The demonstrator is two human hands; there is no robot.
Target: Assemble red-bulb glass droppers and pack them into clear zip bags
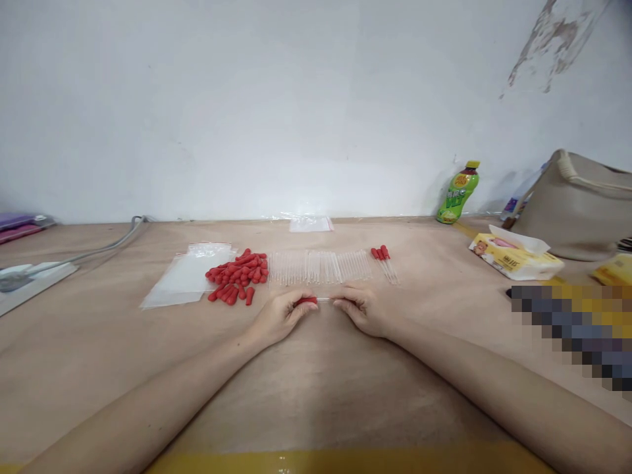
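My left hand [282, 316] is closed on a red rubber bulb [309, 300], pinched between thumb and fingers. A thin clear dropper tube [324, 299] runs from the bulb's end to my right hand [368, 312], whose thumb and fingers pinch it. How deep the tube sits in the bulb I cannot tell. Just beyond my hands lies a row of clear tubes [320, 266]. A heap of loose red bulbs [239, 268] is left of that row. Several droppers with red bulbs fitted [384, 253] lie at its right end.
Clear zip bags [180, 280] lie left of the bulbs, another bag [311, 224] by the wall. Towards the right stand a green drink bottle [458, 194], a tissue pack [516, 255] and a beige bag [577, 204]. A grey cable [111, 247] crosses the left side.
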